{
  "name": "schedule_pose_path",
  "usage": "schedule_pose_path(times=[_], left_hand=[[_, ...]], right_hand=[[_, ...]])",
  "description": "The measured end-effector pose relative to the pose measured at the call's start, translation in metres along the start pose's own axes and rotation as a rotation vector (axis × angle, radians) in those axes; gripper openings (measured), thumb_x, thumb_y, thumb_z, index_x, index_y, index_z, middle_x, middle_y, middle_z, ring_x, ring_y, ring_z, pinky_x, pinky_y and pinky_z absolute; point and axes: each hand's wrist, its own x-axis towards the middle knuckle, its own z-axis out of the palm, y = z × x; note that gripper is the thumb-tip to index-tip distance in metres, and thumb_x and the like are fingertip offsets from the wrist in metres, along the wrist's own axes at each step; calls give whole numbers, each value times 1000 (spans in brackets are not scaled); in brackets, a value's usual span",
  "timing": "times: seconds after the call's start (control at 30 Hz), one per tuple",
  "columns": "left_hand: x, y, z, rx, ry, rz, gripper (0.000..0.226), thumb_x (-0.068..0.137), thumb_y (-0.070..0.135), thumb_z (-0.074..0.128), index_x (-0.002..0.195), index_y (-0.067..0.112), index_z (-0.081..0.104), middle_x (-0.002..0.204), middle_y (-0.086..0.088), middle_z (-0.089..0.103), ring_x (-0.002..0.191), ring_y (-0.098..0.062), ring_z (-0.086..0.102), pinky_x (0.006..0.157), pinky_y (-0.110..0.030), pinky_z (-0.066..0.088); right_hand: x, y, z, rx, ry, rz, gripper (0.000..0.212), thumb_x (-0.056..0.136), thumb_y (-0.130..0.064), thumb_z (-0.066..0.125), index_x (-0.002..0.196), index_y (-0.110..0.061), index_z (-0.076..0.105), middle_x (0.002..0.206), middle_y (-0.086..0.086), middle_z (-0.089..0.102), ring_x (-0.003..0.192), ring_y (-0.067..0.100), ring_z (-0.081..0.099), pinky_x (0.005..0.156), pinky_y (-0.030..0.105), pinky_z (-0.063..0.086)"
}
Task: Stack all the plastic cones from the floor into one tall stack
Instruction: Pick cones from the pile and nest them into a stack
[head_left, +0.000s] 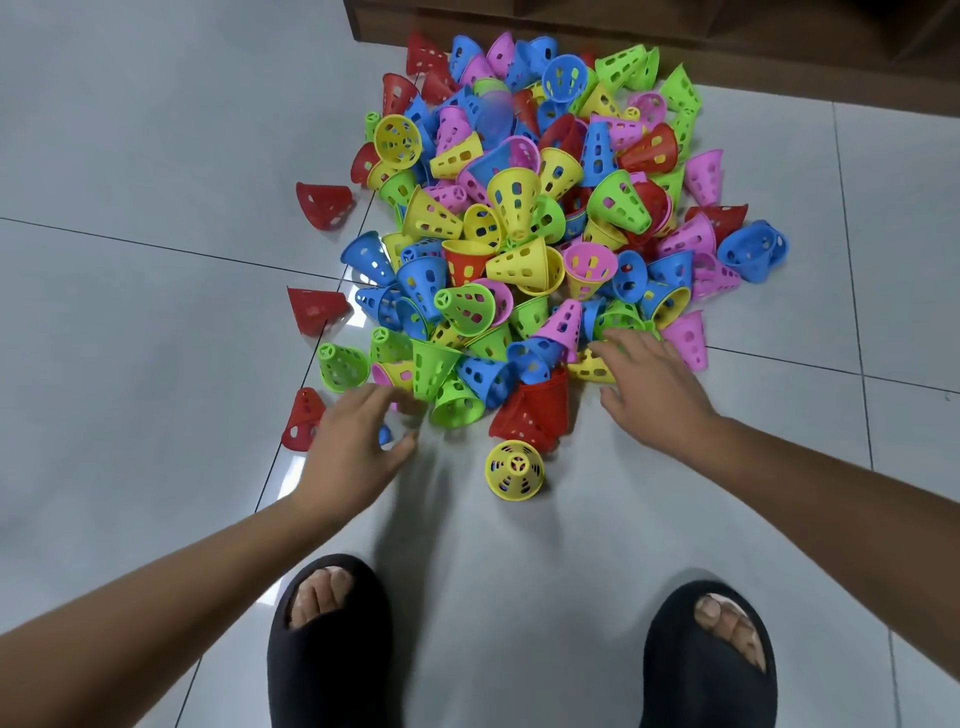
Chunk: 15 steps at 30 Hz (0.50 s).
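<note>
Plastic cones (511, 200) lie heaped on the floor (156, 156). Left hand (358, 441) and right hand (654, 384) reach the near edge, each grip open and empty; a hasty grab could scatter them.

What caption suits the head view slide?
Left hand and right hand reach for a multicoloured cone pile on the tiled floor.

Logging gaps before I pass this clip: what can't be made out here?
All in the head view.
pile of cones: lower ones hidden by upper ones.
small blue piece: mostly behind the left hand.
wooden furniture: cut off by the top edge.
right hand: fingertip contact with cones blurred.
</note>
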Motion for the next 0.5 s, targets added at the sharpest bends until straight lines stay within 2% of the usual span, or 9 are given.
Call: schedule_pose_path(times=[0.1, 0.27, 0.4, 0.5], left_hand=[[3, -20, -4, 111, 66, -87, 34, 86, 32, 79, 118, 26, 68, 116, 2, 66, 106, -28, 57, 91, -40, 44], [0, -38, 3, 120, 1, -209, 34, 90, 35, 80, 119, 24, 67, 120, 0, 62, 111, -30, 55, 88, -40, 47], [-7, -36, 7, 73, -23, -228, 18, 93, 31, 77, 103, 23, 65, 115, 1, 58, 106, -24, 55, 79, -35, 43], [-13, -34, 11, 29, -54, -251, 24, 90, 29, 81, 89, 22, 58, 106, 2, 54, 90, -24, 58, 72, -37, 46]], right_hand=[[-2, 0, 8, -15, -54, -7, 63, 84, -24, 76, 144, -16, 58, 147, 11, 54, 132, 36, 52, 108, 49, 46], [-19, -6, 17, -23, -78, 32, 71, 78, -22, 82, 142, -16, 54, 138, 13, 50, 118, 36, 53, 99, 46, 53], [-36, -9, 23, -20, -59, 101, 74, 75, -23, 86, 141, -12, 55, 126, 12, 50, 108, 35, 55, 87, 44, 54], [-45, -6, 30, 11, -89, 169, 73, 75, -29, 86, 139, -10, 55, 123, 12, 48, 108, 34, 54, 86, 43, 54]])
